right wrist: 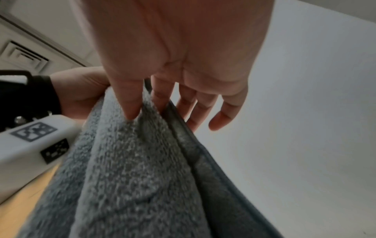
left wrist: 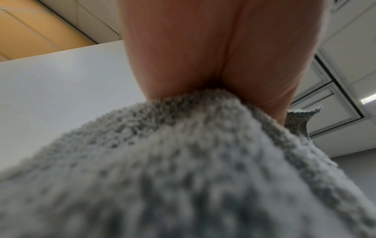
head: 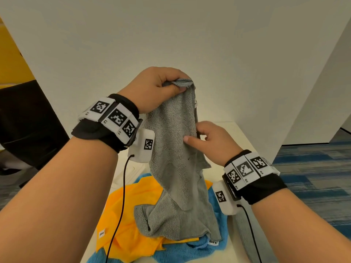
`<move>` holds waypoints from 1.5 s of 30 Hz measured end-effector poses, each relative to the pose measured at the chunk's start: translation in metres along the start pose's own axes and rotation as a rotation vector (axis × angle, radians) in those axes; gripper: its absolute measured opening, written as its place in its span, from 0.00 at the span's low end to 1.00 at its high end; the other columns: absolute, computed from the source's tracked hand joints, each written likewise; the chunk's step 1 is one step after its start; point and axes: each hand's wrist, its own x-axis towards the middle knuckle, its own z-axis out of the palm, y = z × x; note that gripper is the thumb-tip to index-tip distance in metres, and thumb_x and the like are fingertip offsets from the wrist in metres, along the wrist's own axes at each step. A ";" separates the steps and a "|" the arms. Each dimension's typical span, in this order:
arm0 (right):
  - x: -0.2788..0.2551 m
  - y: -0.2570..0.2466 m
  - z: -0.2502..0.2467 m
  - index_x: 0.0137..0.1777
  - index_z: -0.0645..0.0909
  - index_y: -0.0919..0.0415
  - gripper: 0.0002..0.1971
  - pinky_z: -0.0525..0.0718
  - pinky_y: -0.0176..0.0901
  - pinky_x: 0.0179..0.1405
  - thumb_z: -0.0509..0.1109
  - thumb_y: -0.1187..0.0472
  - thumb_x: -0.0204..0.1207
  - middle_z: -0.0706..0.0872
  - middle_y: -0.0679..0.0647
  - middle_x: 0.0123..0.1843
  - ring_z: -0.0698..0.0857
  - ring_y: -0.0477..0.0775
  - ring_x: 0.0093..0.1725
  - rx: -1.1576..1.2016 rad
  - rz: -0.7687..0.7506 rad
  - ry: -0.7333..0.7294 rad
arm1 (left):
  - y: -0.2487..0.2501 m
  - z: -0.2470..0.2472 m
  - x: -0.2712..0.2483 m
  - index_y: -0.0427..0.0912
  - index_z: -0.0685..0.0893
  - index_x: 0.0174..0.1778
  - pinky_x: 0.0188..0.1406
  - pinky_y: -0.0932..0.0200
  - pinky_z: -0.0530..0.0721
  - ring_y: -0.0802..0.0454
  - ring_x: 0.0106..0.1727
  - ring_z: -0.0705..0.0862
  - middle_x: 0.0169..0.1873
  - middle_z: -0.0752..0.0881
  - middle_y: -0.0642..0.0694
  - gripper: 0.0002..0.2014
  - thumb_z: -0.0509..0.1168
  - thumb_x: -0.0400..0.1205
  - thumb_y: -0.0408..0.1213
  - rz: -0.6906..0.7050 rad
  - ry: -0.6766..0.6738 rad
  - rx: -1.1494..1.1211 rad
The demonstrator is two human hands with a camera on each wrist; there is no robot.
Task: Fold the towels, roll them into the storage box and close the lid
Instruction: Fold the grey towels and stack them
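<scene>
While your left hand (head: 157, 88) pinches the grey towel's (head: 176, 168) top corner and your right hand (head: 207, 141) pinches its edge below, its tail could drag the yellow towel (head: 129, 211) beneath askew.

This looks like an office or lab room. Blue-and-grey patterned carpet tiles (head: 311, 179) cover the floor, a suspended ceiling of square white panels (left wrist: 333, 103) carries a recessed strip light (left wrist: 368, 100) and a slatted air vent (right wrist: 24, 55), and plain white partition walls (head: 171, 35) enclose a white tabletop (head: 239, 133).

left hand (head: 157, 88) raised pinching, right hand (head: 210, 140) pinching lower
</scene>
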 end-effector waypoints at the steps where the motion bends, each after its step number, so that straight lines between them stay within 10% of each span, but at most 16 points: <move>1: -0.002 -0.001 0.001 0.46 0.82 0.55 0.08 0.72 0.31 0.42 0.71 0.51 0.77 0.81 0.46 0.44 0.78 0.44 0.46 -0.001 0.018 -0.044 | 0.000 -0.001 0.000 0.49 0.86 0.58 0.53 0.80 0.73 0.76 0.51 0.81 0.49 0.86 0.61 0.10 0.64 0.85 0.34 0.002 0.015 0.009; 4: -0.007 0.000 0.001 0.49 0.84 0.53 0.07 0.73 0.23 0.42 0.71 0.50 0.78 0.79 0.37 0.40 0.78 0.35 0.41 0.007 0.071 -0.139 | -0.005 -0.004 0.001 0.46 0.87 0.59 0.52 0.81 0.73 0.76 0.49 0.80 0.49 0.85 0.61 0.10 0.64 0.85 0.36 -0.019 0.083 0.076; 10: -0.011 0.018 -0.002 0.32 0.74 0.58 0.21 0.69 0.39 0.33 0.67 0.43 0.78 0.76 0.53 0.36 0.74 0.48 0.35 -0.177 0.201 -0.253 | -0.028 -0.011 -0.004 0.48 0.87 0.58 0.47 0.82 0.70 0.64 0.50 0.80 0.46 0.85 0.58 0.10 0.63 0.85 0.37 -0.141 0.267 0.172; 15: -0.016 0.033 0.009 0.31 0.68 0.60 0.24 0.63 0.45 0.33 0.67 0.43 0.78 0.70 0.55 0.33 0.70 0.51 0.32 -0.230 0.239 -0.360 | -0.033 -0.012 -0.009 0.47 0.87 0.57 0.42 0.81 0.71 0.75 0.40 0.77 0.40 0.83 0.62 0.10 0.63 0.84 0.36 -0.163 0.311 0.128; 19: -0.017 0.043 0.023 0.39 0.78 0.70 0.25 0.71 0.46 0.39 0.67 0.44 0.79 0.77 0.58 0.38 0.77 0.55 0.39 -0.203 0.222 -0.411 | -0.022 -0.010 -0.011 0.44 0.87 0.58 0.55 0.75 0.75 0.66 0.52 0.82 0.51 0.87 0.53 0.10 0.62 0.85 0.33 -0.066 0.254 0.033; 28: -0.022 0.039 0.034 0.69 0.81 0.51 0.17 0.70 0.40 0.69 0.62 0.49 0.83 0.76 0.46 0.72 0.75 0.49 0.70 -0.233 0.091 -0.560 | -0.008 -0.014 -0.009 0.46 0.85 0.55 0.54 0.77 0.74 0.75 0.50 0.81 0.48 0.85 0.61 0.10 0.62 0.85 0.30 0.020 0.263 -0.061; 34: -0.020 0.051 0.043 0.53 0.82 0.66 0.21 0.80 0.52 0.55 0.60 0.46 0.83 0.86 0.61 0.50 0.85 0.60 0.51 -0.265 0.203 -0.505 | -0.017 -0.015 -0.007 0.44 0.87 0.57 0.56 0.71 0.78 0.64 0.53 0.83 0.49 0.87 0.53 0.10 0.63 0.84 0.34 -0.015 0.321 -0.021; 38: -0.018 0.056 0.041 0.31 0.65 0.61 0.23 0.69 0.45 0.34 0.59 0.48 0.84 0.70 0.55 0.33 0.71 0.51 0.31 -0.335 0.242 -0.475 | -0.024 -0.016 -0.008 0.47 0.86 0.56 0.53 0.75 0.76 0.73 0.49 0.81 0.46 0.86 0.59 0.09 0.63 0.84 0.34 -0.048 0.345 -0.018; 45: -0.016 0.069 0.036 0.26 0.62 0.60 0.26 0.62 0.40 0.24 0.59 0.47 0.84 0.66 0.53 0.26 0.65 0.49 0.25 -0.444 0.344 -0.436 | -0.030 -0.015 -0.010 0.49 0.85 0.56 0.51 0.78 0.74 0.77 0.46 0.80 0.45 0.84 0.63 0.09 0.63 0.84 0.34 -0.066 0.367 0.008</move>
